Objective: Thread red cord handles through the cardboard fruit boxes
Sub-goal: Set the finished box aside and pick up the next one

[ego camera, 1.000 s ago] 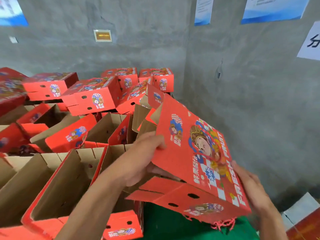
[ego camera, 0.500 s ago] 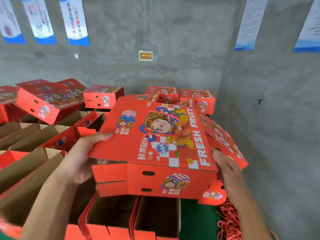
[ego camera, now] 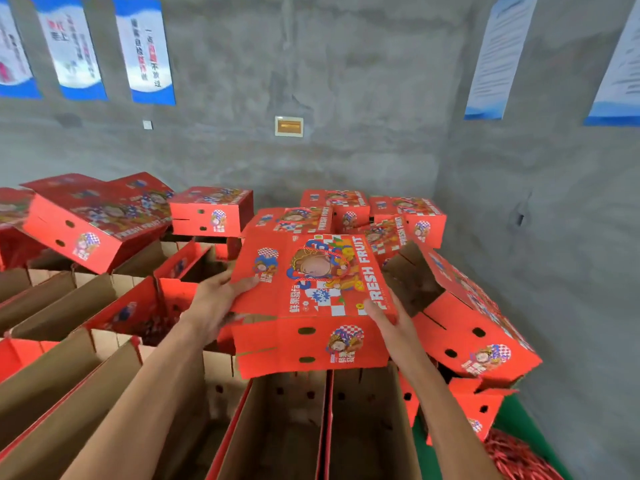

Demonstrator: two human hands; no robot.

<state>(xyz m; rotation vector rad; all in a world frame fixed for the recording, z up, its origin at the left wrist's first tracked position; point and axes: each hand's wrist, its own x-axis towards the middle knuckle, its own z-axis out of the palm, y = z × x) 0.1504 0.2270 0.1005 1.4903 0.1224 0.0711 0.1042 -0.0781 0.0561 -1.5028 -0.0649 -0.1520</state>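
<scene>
A red printed fruit box [ego camera: 311,341] marked FRESH FRUIT sits level in front of me, above the open boxes. A red cord handle [ego camera: 320,268] loops across its lid. My left hand [ego camera: 214,299] grips the box's left edge, thumb on the lid and fingers underneath. My right hand [ego camera: 391,320] lies against the front right corner with fingers fairly straight and the thumb on the lid. A heap of loose red cords [ego camera: 512,455] lies at the lower right on a green surface.
Rows of open brown-lined boxes [ego camera: 287,427] stand below and to the left. Closed red boxes [ego camera: 211,213] are stacked behind, and one tilted box [ego camera: 474,337] lies to the right. Grey concrete walls [ego camera: 540,237] close in at the back and right.
The box went from steeply tilted to level and moved forward, away from me and lower over the open boxes. My right hand's fingers straightened at the corner.
</scene>
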